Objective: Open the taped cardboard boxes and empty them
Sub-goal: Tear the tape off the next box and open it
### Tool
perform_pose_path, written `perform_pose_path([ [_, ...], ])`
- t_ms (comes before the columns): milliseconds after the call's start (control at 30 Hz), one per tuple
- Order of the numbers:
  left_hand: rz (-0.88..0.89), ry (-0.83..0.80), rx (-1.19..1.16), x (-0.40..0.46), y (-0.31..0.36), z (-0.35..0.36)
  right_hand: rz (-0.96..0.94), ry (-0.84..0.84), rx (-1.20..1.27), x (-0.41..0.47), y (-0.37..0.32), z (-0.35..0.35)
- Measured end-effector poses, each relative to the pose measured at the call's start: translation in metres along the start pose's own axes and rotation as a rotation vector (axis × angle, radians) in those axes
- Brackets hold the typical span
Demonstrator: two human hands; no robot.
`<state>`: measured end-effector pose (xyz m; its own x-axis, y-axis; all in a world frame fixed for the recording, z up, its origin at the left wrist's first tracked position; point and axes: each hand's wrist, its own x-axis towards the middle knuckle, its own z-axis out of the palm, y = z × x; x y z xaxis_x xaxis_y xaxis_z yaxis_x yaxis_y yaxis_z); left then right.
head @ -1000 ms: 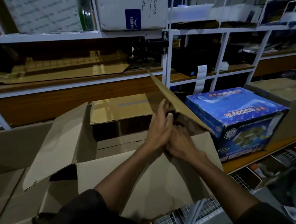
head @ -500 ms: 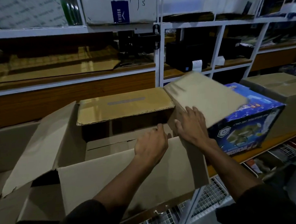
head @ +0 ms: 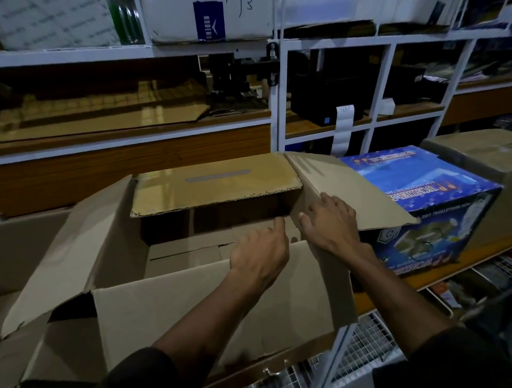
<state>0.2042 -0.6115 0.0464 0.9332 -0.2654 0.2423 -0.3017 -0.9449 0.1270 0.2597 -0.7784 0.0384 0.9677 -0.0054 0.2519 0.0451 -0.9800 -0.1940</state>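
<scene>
In the head view, the cardboard box (head: 225, 300) sits at 6 o'clock with its right flap (head: 353, 188), upright a second ago, now folded out toward 3 o'clock under the flat-fingered right hand (head: 330, 222), while the left hand (head: 260, 253) hovers loosely curled, holding nothing (emptying likely follows).

A wooden shelf (head: 480, 250) in a white metal rack carries the open cardboard box (head: 213, 304), a blue printed box (head: 422, 189) just right of it, and a closed brown box (head: 492, 152) beyond.
</scene>
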Motion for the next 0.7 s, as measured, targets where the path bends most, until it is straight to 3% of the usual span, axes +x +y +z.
perform_pose_path([
  [700, 0.017, 0.021, 0.015, -0.024, 0.009, 0.004, -0.070, -0.032, -0.012, -0.020, 0.005, -0.001],
])
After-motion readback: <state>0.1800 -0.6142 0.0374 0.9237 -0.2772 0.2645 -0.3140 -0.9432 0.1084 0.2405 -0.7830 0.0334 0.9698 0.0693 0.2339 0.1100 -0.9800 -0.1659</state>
